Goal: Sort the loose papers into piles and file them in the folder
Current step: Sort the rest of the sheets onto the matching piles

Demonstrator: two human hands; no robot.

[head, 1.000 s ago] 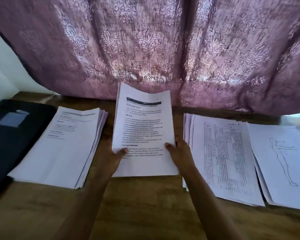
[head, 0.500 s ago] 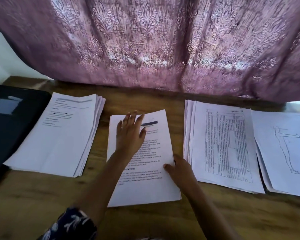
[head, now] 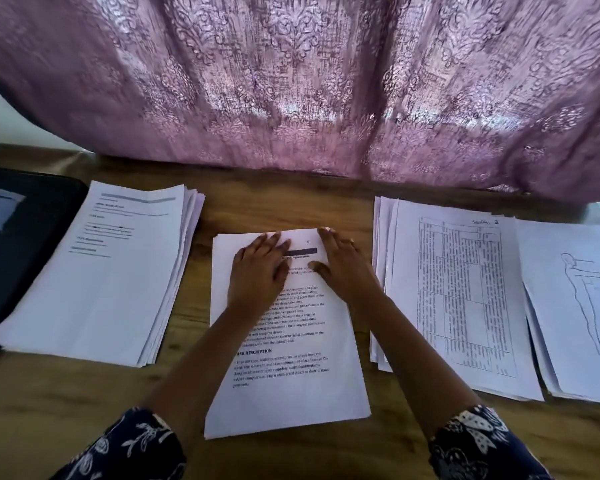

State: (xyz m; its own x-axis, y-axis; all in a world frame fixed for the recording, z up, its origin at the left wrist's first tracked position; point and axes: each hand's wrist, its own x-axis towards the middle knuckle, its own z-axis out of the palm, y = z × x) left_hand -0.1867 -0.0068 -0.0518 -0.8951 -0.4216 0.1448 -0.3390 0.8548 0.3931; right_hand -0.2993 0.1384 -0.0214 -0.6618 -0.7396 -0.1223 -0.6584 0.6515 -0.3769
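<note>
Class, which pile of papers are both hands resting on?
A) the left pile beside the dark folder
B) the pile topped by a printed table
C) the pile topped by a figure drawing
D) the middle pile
D: the left hand and right hand both lie on the middle pile.

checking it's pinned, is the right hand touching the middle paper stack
Touching. The head view shows the right hand lying flat on the middle paper stack.

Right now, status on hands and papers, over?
Left grip and right grip flat on middle white printed paper stack. Black flat folder far left; thick white paper pile between.
</note>
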